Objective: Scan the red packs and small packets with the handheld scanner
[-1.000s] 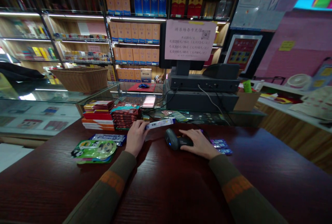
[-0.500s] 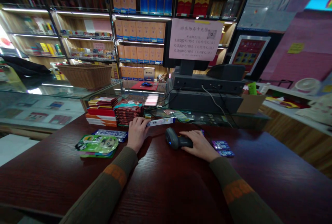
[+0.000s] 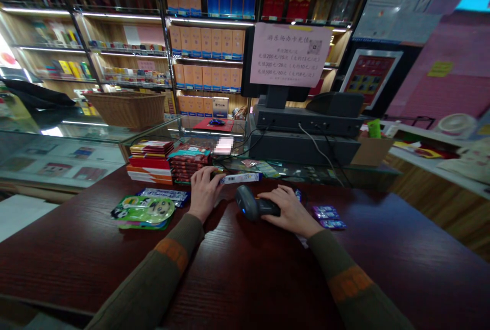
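My left hand (image 3: 204,193) grips the left end of a slim white-and-blue packet (image 3: 243,178), whose long side with a barcode faces me. Held in my right hand (image 3: 288,208) is a dark barcode scanner (image 3: 248,203), with a small blue light on its head; the head points left, close to the packet. Partly under and behind my right hand lies another blue packet, mostly hidden. Small purple packets (image 3: 328,217) rest to the right of that hand. Left of my left hand are a green panda-print package (image 3: 147,211) and a dark blue packet (image 3: 164,196).
A stack of red and orange boxes (image 3: 150,164) and a pile of brown snack packs (image 3: 189,161) stand at the counter's back left. Behind is a monitor with a pink sign (image 3: 290,54) above a dark cash drawer (image 3: 302,147). A wicker basket (image 3: 128,109) sits further left.
The scanner in my right hand has moved slightly left, toward the packet. My left hand still holds the packet, which has shifted a little to the right.
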Available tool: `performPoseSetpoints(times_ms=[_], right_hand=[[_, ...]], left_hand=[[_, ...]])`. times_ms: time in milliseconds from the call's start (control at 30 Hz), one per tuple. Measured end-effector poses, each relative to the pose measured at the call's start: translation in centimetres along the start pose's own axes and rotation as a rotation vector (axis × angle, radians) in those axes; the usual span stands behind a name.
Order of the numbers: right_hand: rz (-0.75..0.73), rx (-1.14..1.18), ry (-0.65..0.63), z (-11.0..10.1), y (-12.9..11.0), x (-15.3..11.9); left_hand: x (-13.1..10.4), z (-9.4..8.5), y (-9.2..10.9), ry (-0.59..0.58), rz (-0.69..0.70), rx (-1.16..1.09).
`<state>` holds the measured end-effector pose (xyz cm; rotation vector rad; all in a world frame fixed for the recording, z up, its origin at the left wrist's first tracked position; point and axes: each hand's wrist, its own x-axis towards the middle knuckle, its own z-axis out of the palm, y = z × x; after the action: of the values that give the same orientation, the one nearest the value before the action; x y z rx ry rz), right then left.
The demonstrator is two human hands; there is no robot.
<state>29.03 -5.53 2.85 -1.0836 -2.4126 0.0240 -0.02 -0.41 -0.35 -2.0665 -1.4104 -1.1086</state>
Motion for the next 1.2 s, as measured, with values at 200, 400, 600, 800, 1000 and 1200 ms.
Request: performPoseSetpoints(times_ms=[200, 400, 600, 800, 1000, 1200], right_hand=[[0.001, 0.016, -0.009, -0.2, -0.6, 0.2], [-0.008, 0.015, -0.021, -0.1, -0.2, 0.1], [-0.003, 0.021, -0.026, 0.1, 0.0, 0.0], [0.021, 0.019, -0.046, 0.4, 0.5, -0.2], [0.064, 0.023, -0.09, 0.8, 1.2, -0.5], [0.089, 0.039, -0.107, 0.9, 1.4, -0.6]], left_hand=[[0.0, 0.0, 0.0, 0.044, 0.019, -0.007], [0.0, 0.0, 0.0, 0.049, 0.036, 0.002], [0.2, -0.1, 0.0, 0.072, 0.051, 0.034], [0.2, 0.1, -0.1, 0.105, 0.055, 0.03], [0.2, 0.1, -0.2, 0.123, 0.057, 0.037], [0.2, -0.1, -0.2, 0.132, 0.052, 0.03]])
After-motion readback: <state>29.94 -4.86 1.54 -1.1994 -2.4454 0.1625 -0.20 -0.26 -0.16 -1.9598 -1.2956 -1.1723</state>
